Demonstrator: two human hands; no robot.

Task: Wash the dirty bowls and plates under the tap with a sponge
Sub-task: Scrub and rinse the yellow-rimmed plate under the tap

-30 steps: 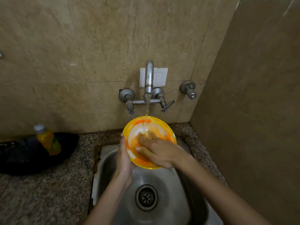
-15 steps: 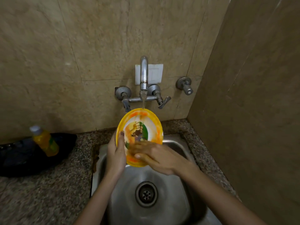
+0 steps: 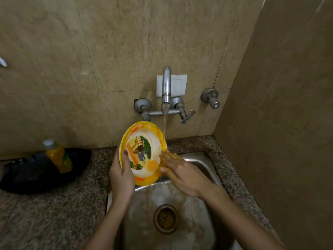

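A yellow bowl point(image 3: 144, 141) with a white, picture-printed inside stands tilted almost on edge over the steel sink point(image 3: 201, 163). My left hand point(image 3: 120, 175) grips its left rim, thumb on the inside. My right hand point(image 3: 182, 174) lies with straight fingers against the bowl's right rim, where water from the tap point(image 3: 166, 85) strikes. Orange smears remain on the bowl's inside. No sponge is visible.
A yellow bottle point(image 3: 58, 156) with a grey cap stands on a black tray point(image 3: 36, 175) on the speckled counter point(image 3: 54, 213) at left. The sink drain point(image 3: 165, 218) sits below the hands. Tap handles point(image 3: 187, 116) and a wall valve point(image 3: 210, 98) project from the tiled wall.
The bowl has tipped more upright and shifted left, so the water now hits its right rim. My right hand has slid from the bowl's inside to its right edge.
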